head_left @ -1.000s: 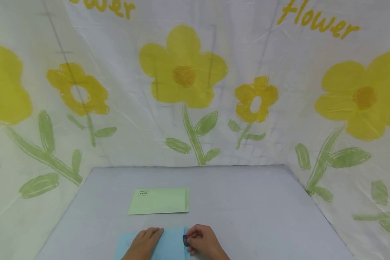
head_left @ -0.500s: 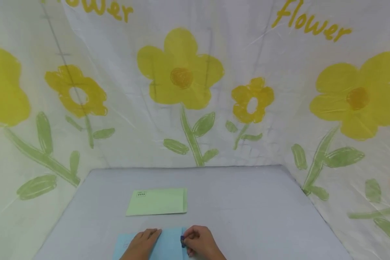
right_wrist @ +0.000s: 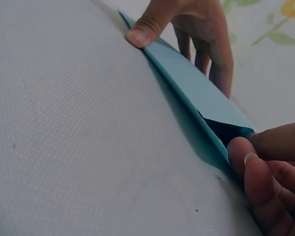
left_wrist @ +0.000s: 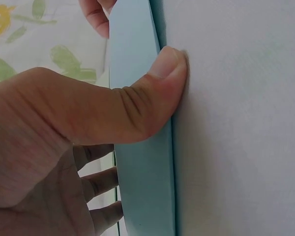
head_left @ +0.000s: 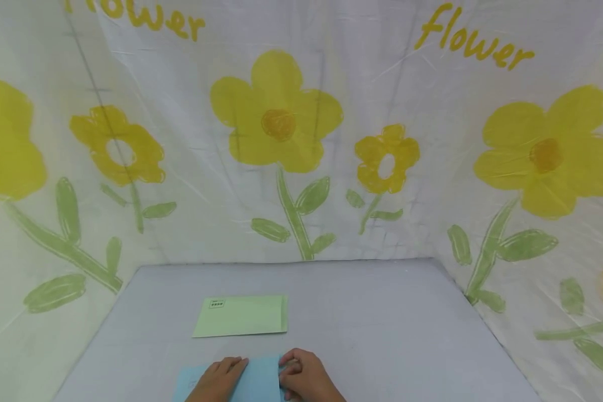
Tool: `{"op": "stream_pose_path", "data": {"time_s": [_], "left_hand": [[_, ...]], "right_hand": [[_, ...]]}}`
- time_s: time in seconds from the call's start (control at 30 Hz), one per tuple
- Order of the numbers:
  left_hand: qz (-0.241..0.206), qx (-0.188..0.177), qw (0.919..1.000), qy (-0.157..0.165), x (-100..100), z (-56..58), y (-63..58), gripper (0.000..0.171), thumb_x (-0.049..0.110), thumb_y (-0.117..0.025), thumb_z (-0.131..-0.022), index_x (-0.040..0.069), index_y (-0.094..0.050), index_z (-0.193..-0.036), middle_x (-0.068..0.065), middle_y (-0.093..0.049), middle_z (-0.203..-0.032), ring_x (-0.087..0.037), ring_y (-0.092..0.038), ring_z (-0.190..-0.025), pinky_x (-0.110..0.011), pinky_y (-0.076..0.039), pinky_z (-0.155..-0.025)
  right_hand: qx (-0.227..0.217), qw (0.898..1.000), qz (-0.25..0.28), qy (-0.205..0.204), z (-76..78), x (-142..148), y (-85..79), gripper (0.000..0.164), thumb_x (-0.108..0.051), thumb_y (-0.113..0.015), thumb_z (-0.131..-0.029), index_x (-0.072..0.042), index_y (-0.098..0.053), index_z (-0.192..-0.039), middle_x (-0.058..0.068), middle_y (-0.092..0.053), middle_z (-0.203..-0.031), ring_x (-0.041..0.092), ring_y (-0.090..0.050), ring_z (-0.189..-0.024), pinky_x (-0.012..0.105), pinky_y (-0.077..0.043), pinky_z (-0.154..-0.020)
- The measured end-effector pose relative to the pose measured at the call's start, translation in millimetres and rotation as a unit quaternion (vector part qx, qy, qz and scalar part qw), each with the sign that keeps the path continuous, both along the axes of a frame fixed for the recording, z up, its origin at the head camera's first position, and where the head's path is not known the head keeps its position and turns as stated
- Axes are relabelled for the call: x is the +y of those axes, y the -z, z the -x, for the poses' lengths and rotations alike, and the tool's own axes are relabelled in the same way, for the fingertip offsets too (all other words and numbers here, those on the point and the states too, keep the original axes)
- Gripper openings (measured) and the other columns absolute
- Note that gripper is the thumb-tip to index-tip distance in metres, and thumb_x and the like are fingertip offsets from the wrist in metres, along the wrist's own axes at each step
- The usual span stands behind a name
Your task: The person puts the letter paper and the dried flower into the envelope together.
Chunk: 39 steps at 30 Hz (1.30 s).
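A light-blue paper envelope (head_left: 262, 379) lies at the table's near edge. My left hand (head_left: 219, 381) grips it across its width: the thumb (left_wrist: 160, 93) bends over the near edge, and the other fingers reach the far edge. In the right wrist view the envelope's mouth gapes at its right end, dark inside. My right hand (head_left: 309, 377) is at that mouth with curled fingers (right_wrist: 260, 182) touching its rim. What its fingertips hold, if anything, is hidden. Behind the blue envelope lies a pale green envelope (head_left: 241, 316) with a small printed box in its corner.
The grey-white tabletop (head_left: 382, 329) runs on to the right and behind the envelopes. A white cloth (head_left: 191, 167) painted with yellow flowers hangs at the back and both sides of the table.
The small dark-blue object pinched in my right hand at the envelope's mouth is now out of sight. The right hand has shifted slightly left; the left hand keeps its place on the envelope.
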<state>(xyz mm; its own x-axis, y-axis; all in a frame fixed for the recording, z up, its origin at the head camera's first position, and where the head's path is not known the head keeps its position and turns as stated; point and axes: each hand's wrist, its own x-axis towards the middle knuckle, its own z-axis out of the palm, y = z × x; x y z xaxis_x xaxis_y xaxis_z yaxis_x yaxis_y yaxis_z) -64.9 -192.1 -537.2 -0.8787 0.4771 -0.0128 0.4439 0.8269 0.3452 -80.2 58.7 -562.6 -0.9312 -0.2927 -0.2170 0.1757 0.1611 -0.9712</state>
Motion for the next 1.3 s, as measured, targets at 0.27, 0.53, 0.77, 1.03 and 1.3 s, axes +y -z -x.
{"op": "stream_pose_path", "data": {"time_s": [0.27,0.53,0.77,1.03,1.3], "left_hand": [[-0.009,-0.004,1.0,0.003,-1,2.6,1.4,0.104,0.078,-0.068,-0.074,-0.005,-0.056,-0.134,-0.017,-0.057,-0.125,-0.04,-0.056,-0.109,-0.058,-0.046,-0.094],[-0.013,0.009,0.9998,0.008,-2,3.1,5.8,0.1,0.076,-0.068,-0.076,-0.005,-0.057,-0.133,-0.017,-0.057,-0.124,-0.039,-0.056,-0.107,-0.056,-0.048,-0.092],[-0.02,-0.011,0.9997,0.002,-2,3.0,4.9,0.101,0.075,-0.069,-0.075,-0.005,-0.056,-0.134,-0.017,-0.056,-0.126,-0.039,-0.055,-0.109,-0.057,-0.047,-0.093],[-0.019,-0.01,0.9998,-0.003,-1,1.1,-0.4,0.112,0.083,-0.068,-0.068,-0.005,-0.055,-0.136,-0.017,-0.056,-0.13,-0.039,-0.054,-0.113,-0.058,-0.045,-0.097],[-0.038,-0.043,0.9984,0.004,-5,-0.5,0.5,0.11,0.075,-0.075,-0.069,-0.007,-0.052,-0.137,-0.023,-0.053,-0.136,-0.05,-0.05,-0.123,-0.068,-0.041,-0.097]], "right_hand": [[-0.003,0.999,-0.001,-0.032,3.3,-1,-1.6,0.03,0.002,-0.063,-0.084,-0.012,-0.065,-0.111,0.008,-0.069,-0.073,0.014,-0.059,-0.052,0.022,-0.046,-0.046],[0.002,0.996,0.023,-0.091,7.8,5,-1.7,0.029,0.003,-0.057,-0.087,-0.01,-0.065,-0.112,0.008,-0.068,-0.074,0.014,-0.061,-0.057,0.024,-0.05,-0.051],[-0.062,0.989,0.085,-0.107,13.0,9,-4.4,0.035,0.001,-0.06,-0.087,-0.007,-0.061,-0.12,0.011,-0.069,-0.087,0.02,-0.065,-0.068,0.031,-0.056,-0.06],[-0.022,0.996,0.081,-0.031,11.6,6,-1.8,0.03,0.002,-0.059,-0.088,-0.003,-0.062,-0.117,0.01,-0.069,-0.094,0.022,-0.068,-0.074,0.033,-0.059,-0.059],[0.005,0.995,0.097,-0.021,7.2,6,3.6,0.025,0.006,-0.057,-0.087,0.001,-0.063,-0.111,0.011,-0.068,-0.093,0.022,-0.069,-0.08,0.034,-0.06,-0.067]]}}
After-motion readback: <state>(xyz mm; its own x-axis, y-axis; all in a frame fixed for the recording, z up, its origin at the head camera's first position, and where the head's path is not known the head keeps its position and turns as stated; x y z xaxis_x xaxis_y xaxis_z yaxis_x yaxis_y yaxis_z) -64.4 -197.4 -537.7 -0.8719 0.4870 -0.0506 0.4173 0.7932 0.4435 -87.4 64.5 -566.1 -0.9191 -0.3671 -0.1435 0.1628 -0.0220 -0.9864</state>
